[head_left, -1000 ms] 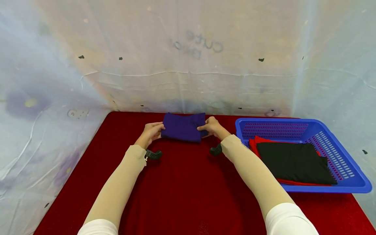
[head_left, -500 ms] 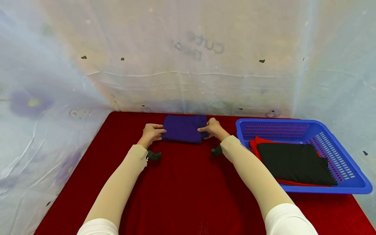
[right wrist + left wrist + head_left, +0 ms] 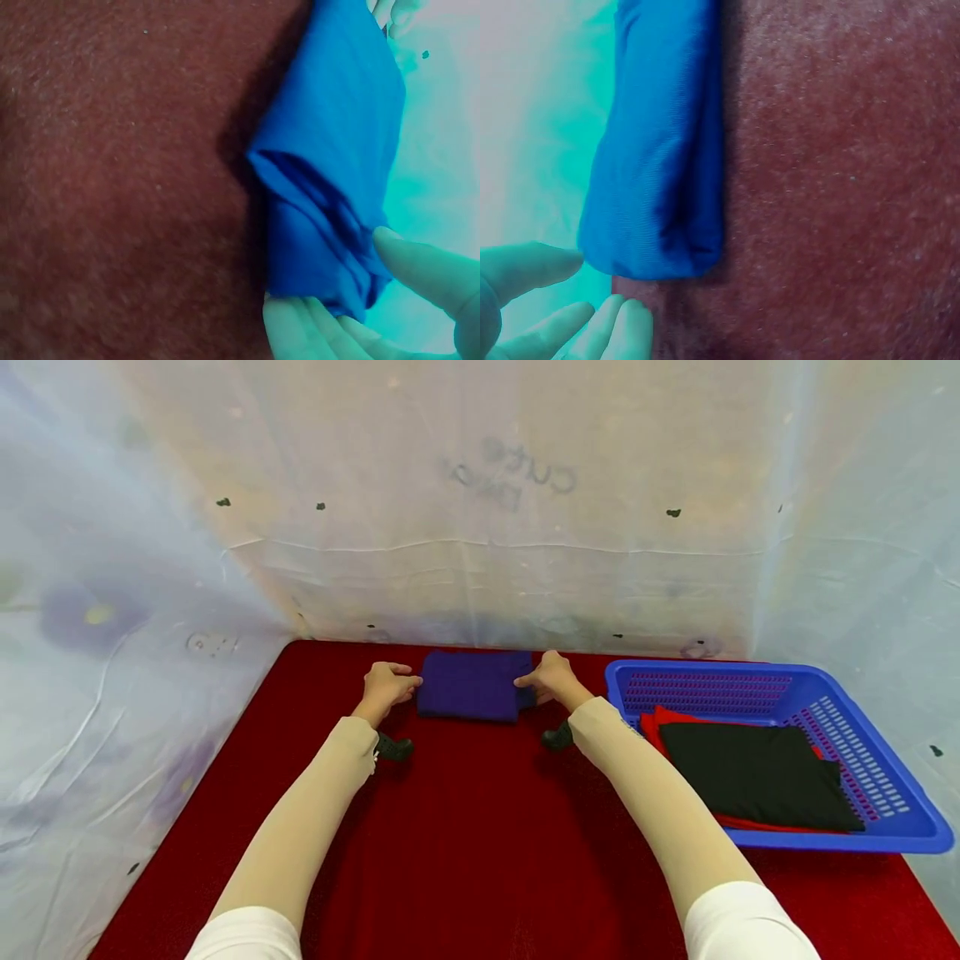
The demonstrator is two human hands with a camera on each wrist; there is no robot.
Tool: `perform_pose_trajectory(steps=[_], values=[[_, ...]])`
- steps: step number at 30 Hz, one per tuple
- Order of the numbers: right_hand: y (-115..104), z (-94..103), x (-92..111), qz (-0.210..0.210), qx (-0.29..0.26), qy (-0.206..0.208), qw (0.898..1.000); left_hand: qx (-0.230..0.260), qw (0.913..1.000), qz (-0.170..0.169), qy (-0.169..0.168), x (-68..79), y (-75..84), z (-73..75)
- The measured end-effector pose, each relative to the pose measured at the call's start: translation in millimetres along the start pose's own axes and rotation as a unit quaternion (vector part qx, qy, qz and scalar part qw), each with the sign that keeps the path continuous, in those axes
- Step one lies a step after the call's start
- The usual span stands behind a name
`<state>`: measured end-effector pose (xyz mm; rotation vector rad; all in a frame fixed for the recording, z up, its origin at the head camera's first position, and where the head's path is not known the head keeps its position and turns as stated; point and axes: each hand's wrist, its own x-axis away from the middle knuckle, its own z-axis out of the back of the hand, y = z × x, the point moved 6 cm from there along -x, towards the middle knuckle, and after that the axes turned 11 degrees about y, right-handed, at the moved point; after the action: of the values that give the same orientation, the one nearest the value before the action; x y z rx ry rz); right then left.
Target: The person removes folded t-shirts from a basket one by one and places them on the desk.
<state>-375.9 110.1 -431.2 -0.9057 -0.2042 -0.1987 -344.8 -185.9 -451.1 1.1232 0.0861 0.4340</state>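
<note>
A folded purple cloth (image 3: 468, 687) lies near the back edge of the red-covered table; in the wrist views the same cloth (image 3: 649, 161) looks bright blue. At its left end is my left hand (image 3: 386, 687), thumb and fingers spread apart, fingertips close beside the rounded fold with nothing between them. My right hand (image 3: 557, 678) holds the right end. In the right wrist view its thumb (image 3: 420, 262) touches the top of the layered folds, and the fingers (image 3: 300, 330) are at the lower edge, partly hidden by the cloth.
On the right stands a blue plastic basket (image 3: 918, 814) with perforated walls. Inside lie a folded black cloth (image 3: 757, 772) and red cloth (image 3: 651, 727) beneath it. A pale plastic sheet wall (image 3: 480, 585) rises right behind the table (image 3: 465, 843).
The cloth's raised back edge has settled flat. My left hand has let go of the left end and moved slightly off it. My right hand stays at the right end.
</note>
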Motion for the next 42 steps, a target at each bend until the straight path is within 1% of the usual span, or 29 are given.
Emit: perform_pose_trajectory(steps=[2,4,6,8,10,14,16,19,24,27,31,33,36,38,40,42], values=[[-1.6,4.3,1.1,0.003,0.004,-0.002,1.0,-0.019,0.9997,-0.015,0.001,0.2,4.2,0.2],[-3.2,7.7,2.2,0.011,0.002,-0.006,1.0,-0.043,0.9984,-0.038,-0.003,1.2,8.8,-0.2],[-5.7,11.4,4.9,0.016,-0.01,-0.013,1.0,-0.06,0.9963,-0.06,-0.012,2.9,14.8,-1.3],[-9.8,16.5,8.5,0.023,-0.027,-0.02,0.999,-0.064,0.9948,-0.076,-0.021,5.4,22.3,-2.7],[-15.4,23.1,12.5,0.027,-0.041,-0.026,0.998,-0.049,0.9949,-0.082,-0.033,8.7,31.4,-4.4],[-27.4,37.6,18.4,0.03,-0.063,-0.043,0.997,0.004,0.9943,-0.085,-0.064,17.3,52.1,-9.1],[-32.3,43.8,20.5,0.026,-0.079,-0.049,0.995,0.032,0.9926,-0.086,-0.08,22.0,62.3,-11.9],[-37.9,50.4,24.0,0.027,-0.104,-0.065,0.992,0.057,0.9896,-0.085,-0.101,29.6,75.9,-15.8],[-42.1,61.3,27.3,0.038,-0.131,-0.081,0.987,0.078,0.9844,-0.094,-0.126,40.6,95.7,-22.6],[-44.2,70.2,29.4,0.048,-0.136,-0.079,0.986,0.089,0.9811,-0.1,-0.139,47.7,107.1,-28.0],[-46.5,85.2,33.6,0.063,-0.144,-0.073,0.985,0.098,0.9758,-0.111,-0.161,60.7,121.5,-36.9],[-45.7,94.5,36.0,0.071,-0.144,-0.069,0.985,0.099,0.9719,-0.12,-0.176,68.4,128.3,-42.9],[-42.6,109.1,40.4,0.08,-0.143,-0.063,0.984,0.094,0.965,-0.147,-0.196,80.8,139.3,-51.8],[-40.6,118.1,44.3,0.085,-0.147,-0.063,0.983,0.096,0.9608,-0.158,-0.207,88.2,145.3,-57.3],[-37.8,126.8,47.8,0.086,-0.151,-0.063,0.983,0.101,0.9571,-0.164,-0.217,94.9,150.6,-62.1],[-35.0,135.4,51.4,0.087,-0.151,-0.061,0.983,0.116,0.953,-0.159,-0.231,100.5,154.8,-67.2]])
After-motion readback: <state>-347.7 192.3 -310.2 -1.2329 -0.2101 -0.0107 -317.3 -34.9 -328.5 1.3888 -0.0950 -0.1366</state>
